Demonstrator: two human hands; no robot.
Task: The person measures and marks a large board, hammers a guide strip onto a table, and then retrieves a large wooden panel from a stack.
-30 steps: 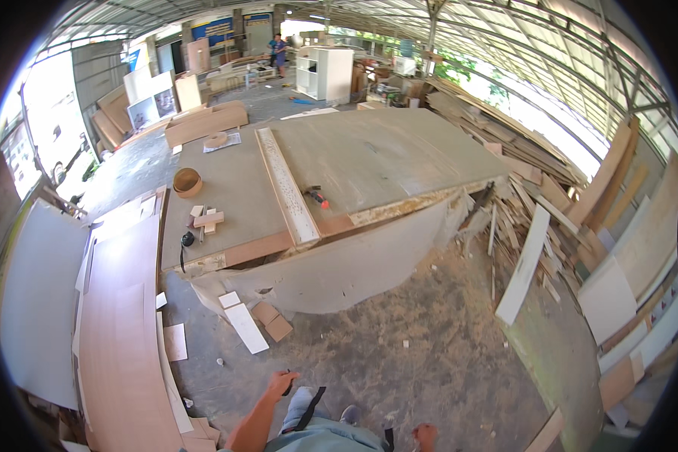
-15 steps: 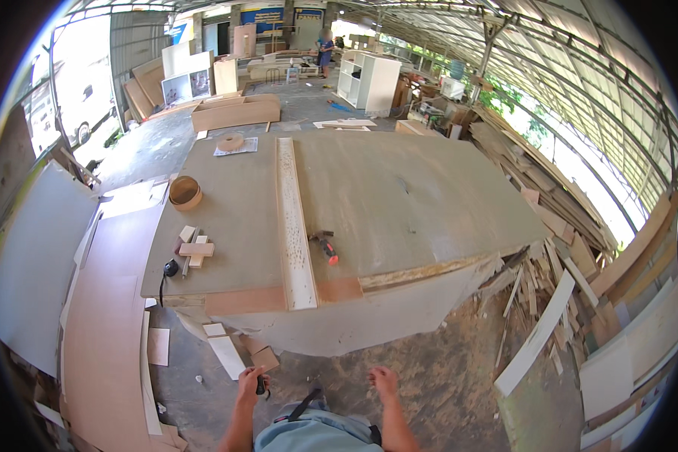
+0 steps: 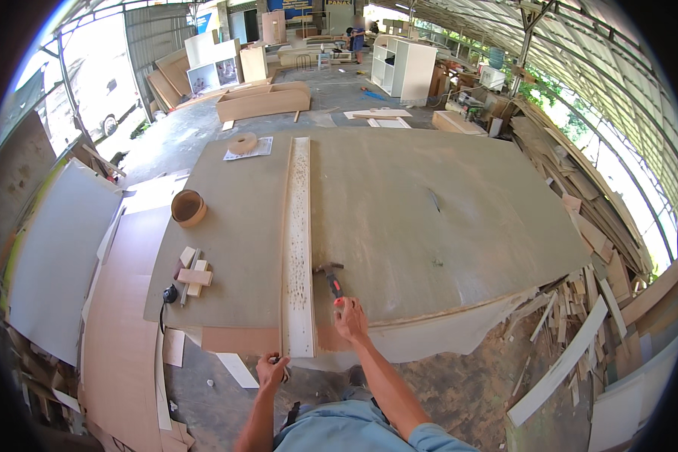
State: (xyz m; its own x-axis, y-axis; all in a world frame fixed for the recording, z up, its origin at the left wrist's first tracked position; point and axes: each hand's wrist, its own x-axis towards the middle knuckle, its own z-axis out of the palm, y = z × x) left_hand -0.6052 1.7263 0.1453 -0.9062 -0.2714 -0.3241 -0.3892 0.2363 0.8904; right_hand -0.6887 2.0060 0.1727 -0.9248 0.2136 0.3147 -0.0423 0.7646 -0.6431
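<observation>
The right hand (image 3: 352, 322) was at the red butt of the hammer (image 3: 334, 286), its fingers curled in close around that end, though whether they had fully closed could not be told. The hammer lay on the table (image 3: 459, 226) just beyond this hand, handle toward it, head pointing away and close beside the long white strip (image 3: 298, 248), which ran off to the hand's left. The left hand (image 3: 272, 371) was mostly closed, apparently around a small dark thing (image 3: 285, 374); it sat right by the strip's near corner, and contact there could not be made out. Farther left and beyond that hand lay the blocks (image 3: 195, 277) and the tape measure (image 3: 170, 294), with the round tub (image 3: 188, 208) past them. The step in hand looked like taking up the hammer. The next move seemed to call for a fuller wrap of the right fingers, farther up the handle, and a lift that cleared the strip's edge.
</observation>
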